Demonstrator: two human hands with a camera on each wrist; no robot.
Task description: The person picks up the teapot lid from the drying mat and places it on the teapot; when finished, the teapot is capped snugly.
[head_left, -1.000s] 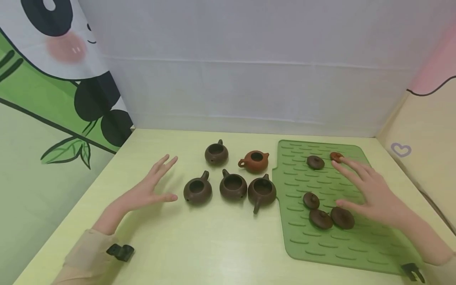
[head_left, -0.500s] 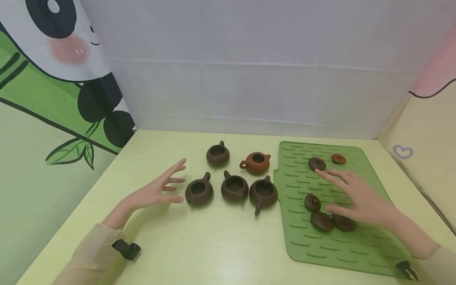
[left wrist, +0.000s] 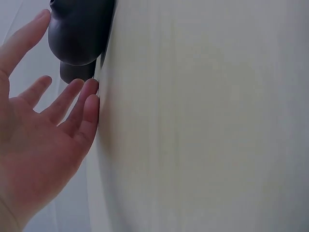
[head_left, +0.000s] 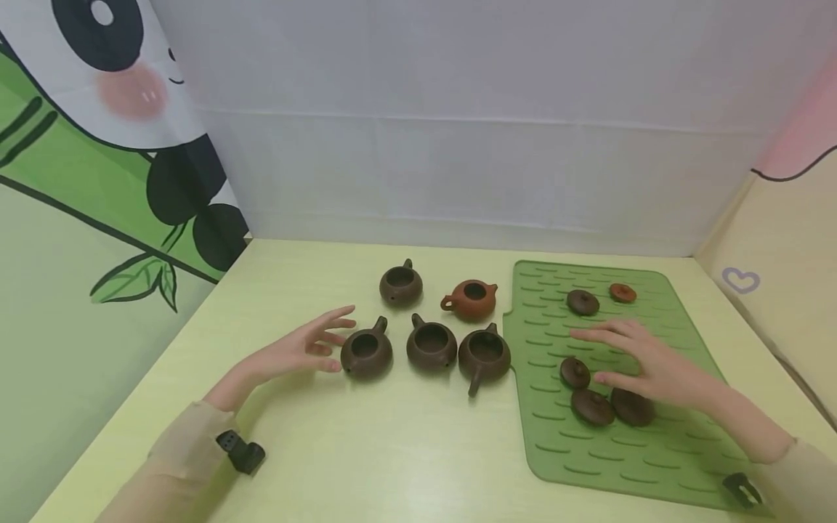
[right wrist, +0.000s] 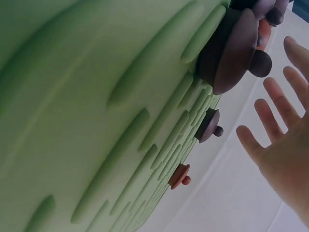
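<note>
My left hand point(head_left: 297, 354) is spread around the near side of the leftmost dark brown teapot point(head_left: 366, 354), thumb and fingers apart. In the left wrist view that teapot point(left wrist: 79, 34) sits just beyond the fingertips; whether they touch it I cannot tell. Over the green mat point(head_left: 543, 454) hovers my right hand point(head_left: 654, 367), its fingers loosely extended and holding nothing. Below and beside it lie a small dark lid point(head_left: 575, 373), another dark lid point(head_left: 592, 407) and a third dark lid point(head_left: 631, 408), partly hidden by the hand. The right wrist view shows the fingers apart from the lids point(right wrist: 236, 53).
More lidless teapots stand mid-table: a dark one point(head_left: 401, 285) and a reddish one point(head_left: 472, 299) behind, a dark one point(head_left: 431, 346) and another dark one point(head_left: 484, 354) in front. Farther back on the mat lie a dark lid point(head_left: 583, 302) and a reddish lid point(head_left: 623, 293).
My left hand has moved right, up to the leftmost teapot. The right hand has drawn left and nearer, away from the reddish lid to above the front lids.
</note>
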